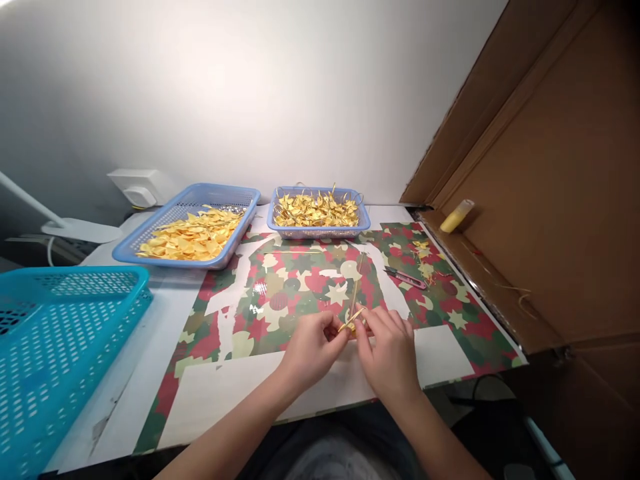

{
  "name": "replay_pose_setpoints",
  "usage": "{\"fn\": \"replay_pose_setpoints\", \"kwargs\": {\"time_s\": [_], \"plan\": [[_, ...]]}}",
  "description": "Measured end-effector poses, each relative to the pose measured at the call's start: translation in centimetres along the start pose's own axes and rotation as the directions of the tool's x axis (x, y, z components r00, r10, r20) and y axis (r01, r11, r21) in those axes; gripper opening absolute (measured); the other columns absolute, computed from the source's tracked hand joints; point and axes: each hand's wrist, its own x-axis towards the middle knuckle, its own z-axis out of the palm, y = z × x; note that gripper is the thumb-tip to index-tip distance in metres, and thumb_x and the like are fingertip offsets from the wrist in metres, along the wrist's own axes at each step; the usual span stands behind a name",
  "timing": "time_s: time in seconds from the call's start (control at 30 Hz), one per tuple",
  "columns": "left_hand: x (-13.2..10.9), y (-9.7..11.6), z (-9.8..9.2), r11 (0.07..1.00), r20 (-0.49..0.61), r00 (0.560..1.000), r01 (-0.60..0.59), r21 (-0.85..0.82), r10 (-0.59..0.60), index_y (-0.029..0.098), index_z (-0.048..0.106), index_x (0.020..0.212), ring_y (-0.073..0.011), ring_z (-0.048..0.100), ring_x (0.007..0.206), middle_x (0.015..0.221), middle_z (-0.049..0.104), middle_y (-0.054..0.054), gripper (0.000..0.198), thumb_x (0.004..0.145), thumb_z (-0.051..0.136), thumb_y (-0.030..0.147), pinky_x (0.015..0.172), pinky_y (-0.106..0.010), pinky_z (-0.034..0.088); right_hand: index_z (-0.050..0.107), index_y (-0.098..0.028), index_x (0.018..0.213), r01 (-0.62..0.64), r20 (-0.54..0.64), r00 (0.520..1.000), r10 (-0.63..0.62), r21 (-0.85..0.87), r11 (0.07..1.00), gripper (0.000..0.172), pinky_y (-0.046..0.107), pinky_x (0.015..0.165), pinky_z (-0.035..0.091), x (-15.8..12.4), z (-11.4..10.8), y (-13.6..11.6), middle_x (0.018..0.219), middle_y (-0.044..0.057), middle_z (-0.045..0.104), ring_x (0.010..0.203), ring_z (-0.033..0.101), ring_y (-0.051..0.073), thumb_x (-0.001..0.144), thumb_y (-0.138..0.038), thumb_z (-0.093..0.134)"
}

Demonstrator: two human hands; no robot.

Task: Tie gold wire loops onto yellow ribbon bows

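Observation:
My left hand [311, 348] and my right hand [387, 350] meet over the patterned mat [300, 287] near the table's front edge. Both pinch a small folded gold paper piece [351, 323] between their fingertips. A thin gold string [357, 287] runs up from the piece across the mat. The fingers of both hands are curled closed around the piece.
A blue tray [185, 230] of flat gold paper pieces and a smaller blue tray [319, 213] of folded gold pieces stand at the back. A turquoise basket [60, 347] sits at left. Small snips [405, 277], a yellow glue bottle [456, 215] and a cardboard wall [560, 200] are at right.

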Motion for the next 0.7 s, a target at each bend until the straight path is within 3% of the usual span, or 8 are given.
{"fn": "replay_pose_setpoints", "kwargs": {"time_s": [0.17,0.27,0.37,0.43,0.5,0.57,0.7], "plan": [[-0.2,0.4,0.3,0.996,-0.021,0.999,-0.035,0.087,0.037,0.020,0.042,0.057,-0.0118,0.039,0.053,0.053,0.046,0.003,0.025,0.077,0.054,0.029,0.051,-0.024,0.027,0.065,-0.018,0.073,-0.074,0.096,0.993,0.073,0.014,0.997,0.019,0.034,0.068,0.037,1.3,0.1,0.0,0.073,0.007,0.068,0.070,0.060,0.021,0.087,-0.016,0.052],[-0.1,0.5,0.5,0.991,-0.046,0.997,-0.061,0.120,0.066,0.020,0.037,0.055,-0.0122,0.036,0.053,0.052,0.043,0.003,0.027,0.075,0.053,0.027,0.052,-0.026,0.023,0.059,-0.019,0.057,-0.148,0.146,0.981,0.124,0.168,0.975,0.030,0.032,0.060,0.038,1.8,0.1,0.2,0.060,0.005,0.063,0.057,0.056,0.019,0.086,-0.020,0.053],[0.1,0.4,0.7,0.991,-0.049,0.995,-0.076,0.109,0.082,0.020,0.036,0.054,-0.0120,0.034,0.053,0.052,0.041,0.003,0.028,0.074,0.055,0.026,0.052,-0.026,0.021,0.057,-0.019,0.055,-0.158,0.170,0.980,0.106,0.332,0.930,0.032,0.027,0.050,0.039,2.3,0.4,0.5,0.057,0.003,0.061,0.051,0.053,0.015,0.086,-0.023,0.053],[0.3,0.1,0.7,0.995,-0.044,0.996,-0.068,0.075,0.072,0.020,0.036,0.055,-0.0115,0.034,0.053,0.052,0.040,0.003,0.028,0.073,0.056,0.027,0.052,-0.026,0.021,0.061,-0.018,0.061,-0.157,0.144,0.984,0.103,0.443,0.883,0.027,0.026,0.053,0.046,2.6,0.7,0.7,0.068,0.004,0.065,0.059,0.059,0.016,0.086,-0.025,0.053],[0.8,-0.2,0.6,0.998,-0.040,0.998,-0.055,0.023,0.056,0.020,0.037,0.056,-0.0111,0.037,0.052,0.053,0.042,0.003,0.029,0.074,0.057,0.031,0.050,-0.025,0.023,0.065,-0.017,0.067,-0.196,0.138,0.980,0.141,0.607,0.770,0.025,0.027,0.062,0.051,2.9,1.0,0.9,0.083,0.008,0.067,0.073,0.064,0.018,0.085,-0.032,0.057],[1.5,-0.3,0.3,0.998,-0.033,0.999,-0.042,-0.036,0.040,0.019,0.041,0.057,-0.0110,0.041,0.051,0.054,0.046,0.002,0.029,0.075,0.058,0.036,0.049,-0.024,0.026,0.067,-0.016,0.070,-0.250,0.165,0.967,0.195,0.759,0.601,0.029,0.028,0.067,0.053,3.4,0.9,1.2,0.095,0.010,0.065,0.083,0.064,0.020,0.083,-0.042,0.062],[3.4,-0.1,-1.0,0.991,-0.018,1.000,-0.001,-0.133,-0.002,0.018,0.047,0.059,-0.0118,0.048,0.050,0.055,0.055,0.000,0.030,0.072,0.061,0.041,0.048,-0.023,0.032,0.068,-0.018,0.075,-0.240,0.169,0.956,0.241,0.921,0.307,0.034,0.032,0.072,0.054,5.1,-1.3,2.0,0.095,0.009,0.064,0.082,0.062,0.019,0.077,-0.052,0.071]]}}
